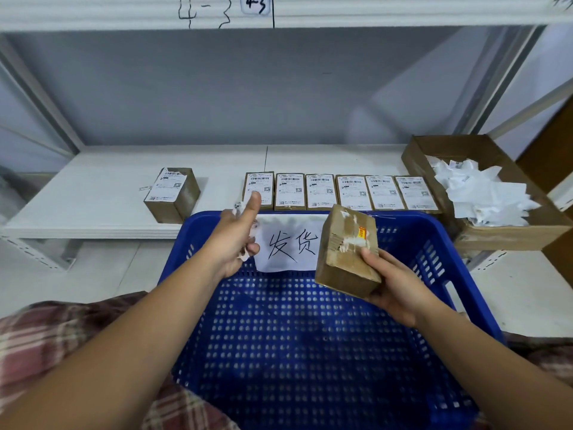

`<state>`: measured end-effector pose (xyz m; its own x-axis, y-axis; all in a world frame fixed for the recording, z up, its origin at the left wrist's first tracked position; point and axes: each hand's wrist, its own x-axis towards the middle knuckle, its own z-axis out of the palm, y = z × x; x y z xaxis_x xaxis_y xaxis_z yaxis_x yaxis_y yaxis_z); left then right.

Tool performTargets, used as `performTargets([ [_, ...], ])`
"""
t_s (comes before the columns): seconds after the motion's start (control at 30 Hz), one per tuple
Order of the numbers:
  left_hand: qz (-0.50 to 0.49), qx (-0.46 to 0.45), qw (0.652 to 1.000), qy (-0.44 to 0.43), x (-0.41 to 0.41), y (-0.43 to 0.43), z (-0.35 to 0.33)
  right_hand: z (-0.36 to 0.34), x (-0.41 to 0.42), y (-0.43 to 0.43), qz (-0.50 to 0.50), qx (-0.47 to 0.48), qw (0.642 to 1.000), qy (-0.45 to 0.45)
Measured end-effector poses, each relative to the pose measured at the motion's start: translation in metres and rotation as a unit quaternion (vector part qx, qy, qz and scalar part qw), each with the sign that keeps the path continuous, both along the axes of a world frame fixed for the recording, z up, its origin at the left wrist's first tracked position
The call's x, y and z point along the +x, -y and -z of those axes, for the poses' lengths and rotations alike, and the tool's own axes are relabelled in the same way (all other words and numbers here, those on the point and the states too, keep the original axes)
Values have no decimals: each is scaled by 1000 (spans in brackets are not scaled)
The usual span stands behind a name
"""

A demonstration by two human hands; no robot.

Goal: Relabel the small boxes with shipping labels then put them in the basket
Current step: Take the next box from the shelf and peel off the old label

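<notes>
My right hand (pixel 395 285) grips a small brown cardboard box (pixel 347 251) above the blue plastic basket (pixel 310 352); its top face shows torn white label remains and a small orange sticker. My left hand (pixel 235 240) holds crumpled scraps of torn white label (pixel 245 254), thumb raised, over the basket's far left rim. A row of several labelled small boxes (pixel 341 191) lies on the white shelf just behind the basket. One more labelled box (pixel 172 193) stands apart to the left.
An open cardboard carton (pixel 508 237) at the right holds a heap of torn label paper (pixel 483 193). A white paper sign with handwritten characters (pixel 288 246) hangs inside the basket's far wall. The white shelf (pixel 93 193) stretches left; another shelf sits overhead.
</notes>
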<state>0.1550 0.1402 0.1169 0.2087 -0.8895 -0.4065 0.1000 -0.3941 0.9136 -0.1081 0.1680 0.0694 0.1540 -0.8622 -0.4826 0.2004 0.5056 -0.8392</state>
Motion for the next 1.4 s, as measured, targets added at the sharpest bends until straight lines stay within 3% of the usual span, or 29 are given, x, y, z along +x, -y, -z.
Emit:
performTargets([
  [0.13,42,-8,999,-6,-7,8,1,5,10,8,21,-3,1000,-20],
  [0.3,-67,-26,991,-109,-18,25,-3,10,28,40,54,-25,996,-67],
  [0.47,-76,-59,995,-23,-22,48,18,15,44,86,61,-54,989,-121],
  [0.63,-110,-80,990,-44,-24,67,31,16,65,129,73,-88,977,-178],
  [0.73,-85,-79,990,-78,-21,77,39,17,77,150,84,-116,963,-229],
  [0.83,-46,-88,994,-45,-21,84,47,21,88,167,81,-130,949,-275],
  [1.07,-74,-89,989,-91,-32,87,50,32,100,183,75,-95,935,-333],
  [1.2,-48,-81,996,-6,-33,85,56,31,99,179,78,-95,930,-346],
  [1.3,-47,-97,991,76,-34,85,56,25,99,166,126,-160,912,-356],
  [1.4,-34,-134,982,131,-39,81,49,8,102,137,108,-216,930,-276],
])
